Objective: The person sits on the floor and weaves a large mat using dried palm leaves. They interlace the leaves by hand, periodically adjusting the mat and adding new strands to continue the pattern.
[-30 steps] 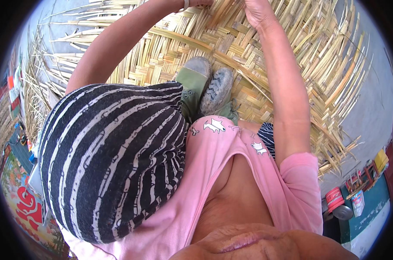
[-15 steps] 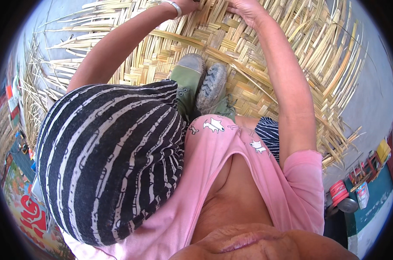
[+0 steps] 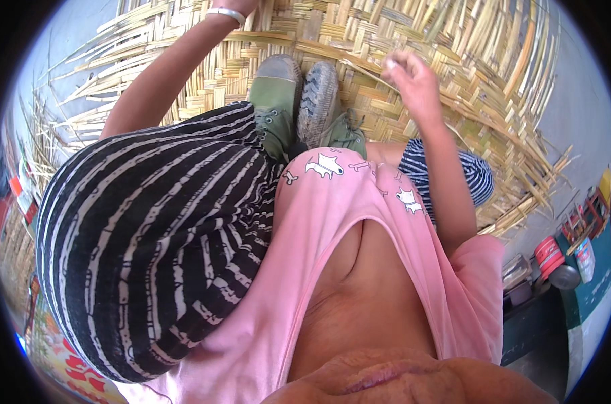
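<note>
A large mat [image 3: 359, 108] woven from flat yellow reed strips spreads over the floor in front of me. My right hand [image 3: 415, 84] is just over its middle, fingers curled and closed. A long loose reed strip [image 3: 342, 57] runs to those fingertips and appears pinched in them. At the top edge, my left hand [image 3: 241, 5] is mostly cut off by the picture's rim. It lies over the far left part of the mat, below a silver bracelet [image 3: 226, 15] on the wrist; its fingers are hidden.
My green shoes [image 3: 276, 94] stand on the mat. Unwoven reed ends [image 3: 83, 84] fan out at the left and right over the grey floor [image 3: 578, 101]. A red tub [image 3: 549, 258] and a dark round pan [image 3: 563, 277] stand at the lower right.
My right hand has come back toward me and down from the top edge, closing near the loose strip. My left hand has shifted left and farther out of the picture.
</note>
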The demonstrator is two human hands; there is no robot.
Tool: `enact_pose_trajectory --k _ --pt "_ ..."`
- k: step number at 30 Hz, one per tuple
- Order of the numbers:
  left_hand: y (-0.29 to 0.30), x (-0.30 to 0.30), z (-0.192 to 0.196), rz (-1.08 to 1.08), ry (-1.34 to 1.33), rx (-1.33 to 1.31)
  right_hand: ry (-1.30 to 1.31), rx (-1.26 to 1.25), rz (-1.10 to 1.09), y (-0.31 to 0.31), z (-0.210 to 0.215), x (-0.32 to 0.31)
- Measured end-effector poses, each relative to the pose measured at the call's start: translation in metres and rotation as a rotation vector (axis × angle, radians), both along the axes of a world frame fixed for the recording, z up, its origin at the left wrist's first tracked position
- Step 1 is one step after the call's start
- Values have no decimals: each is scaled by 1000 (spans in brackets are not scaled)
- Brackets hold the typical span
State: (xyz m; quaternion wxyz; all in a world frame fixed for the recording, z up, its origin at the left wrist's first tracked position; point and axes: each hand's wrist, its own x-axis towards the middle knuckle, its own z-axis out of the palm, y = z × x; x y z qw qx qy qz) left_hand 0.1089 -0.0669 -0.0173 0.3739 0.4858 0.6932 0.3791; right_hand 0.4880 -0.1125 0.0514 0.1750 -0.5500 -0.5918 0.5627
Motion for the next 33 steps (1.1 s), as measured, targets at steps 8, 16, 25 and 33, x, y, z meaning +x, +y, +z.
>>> enact_pose_trajectory --k 8,16,25,33 --pt "-38 116 53 -848 607 434 775 -821 -889 -69 -47 46" --pt "-64 163 77 -974 731 410 811 -490 -805 -63 -7 30" --pt "-65 153 87 -778 -109 -442 972 -276 -808 -64 8 80" --pt "-52 123 94 -708 -45 -624 782 -134 -934 -38 10 135"
